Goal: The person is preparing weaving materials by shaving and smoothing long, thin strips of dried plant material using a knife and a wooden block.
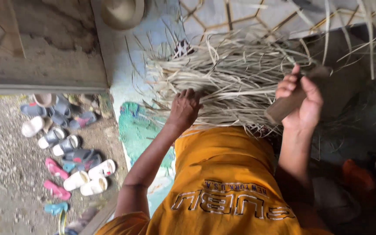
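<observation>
The left hand (183,109) lies spread, flat on a bundle of pale dried leaf strips (231,78). The right hand (300,98), just right of the bundle, is clamped round a brown wooden block (283,106).

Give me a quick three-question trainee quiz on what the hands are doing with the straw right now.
1. True or false: the right hand grips a brown wooden block.
2. What does the left hand rest on? A) the pale dried strips B) a sandal C) a hat
3. Fill in: the person wears an ____ shirt.

Key: 1 true; 2 A; 3 orange.
</observation>
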